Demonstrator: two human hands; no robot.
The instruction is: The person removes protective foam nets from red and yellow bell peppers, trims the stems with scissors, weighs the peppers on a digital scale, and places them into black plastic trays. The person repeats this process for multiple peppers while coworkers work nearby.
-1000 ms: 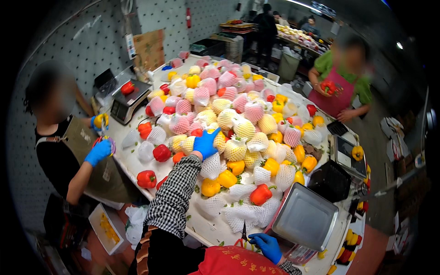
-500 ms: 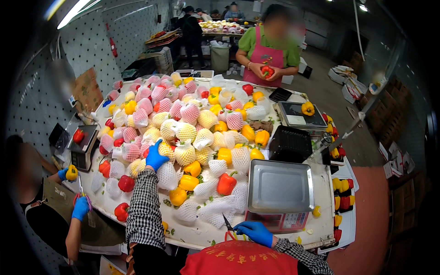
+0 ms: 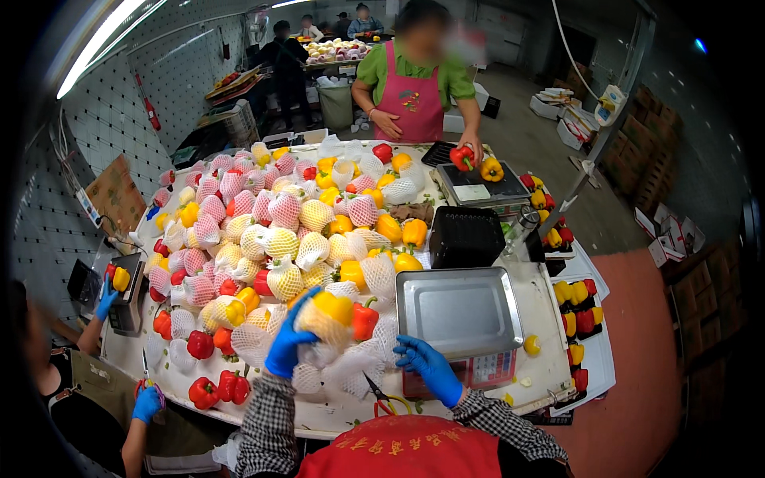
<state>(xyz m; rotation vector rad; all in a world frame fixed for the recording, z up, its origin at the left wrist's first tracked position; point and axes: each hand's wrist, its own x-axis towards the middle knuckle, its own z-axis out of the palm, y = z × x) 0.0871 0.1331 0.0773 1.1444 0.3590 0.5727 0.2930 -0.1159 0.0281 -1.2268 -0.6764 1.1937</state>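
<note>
Yellow bell pepper (image 3: 331,307), partly sleeved in white foam netting, sits at the fingertips of the left hand (image 3: 285,344), just ahead of the person's chest at the near edge of the packing table (image 3: 335,414). To the left of that hand, bare red peppers (image 3: 215,388) lie near the table edge, and further left a co-worker's blue-gloved hand (image 3: 106,299) rests by a small scale. The left hand, in a blue glove, is curled around the netted pepper from below and behind, fingers closed on the mesh. A red pepper (image 3: 365,319) lies touching the held one on its right side. The right hand (image 3: 429,368), also gloved, is loosely curled with fingers bent, resting on loose foam nets (image 3: 351,370) just beside the front of the steel weighing scale (image 3: 460,315); whether it pinches a net cannot be told. Scissors (image 3: 378,394) lie between the two hands. Judgement: sleeving goes best with the net stretched wide before drawing it over the shoulders, stem kept clear of the mesh, and the grip kept light to avoid bruising. Beyond the scale, a person in a pink apron (image 3: 414,92) handles peppers at the far side.
</note>
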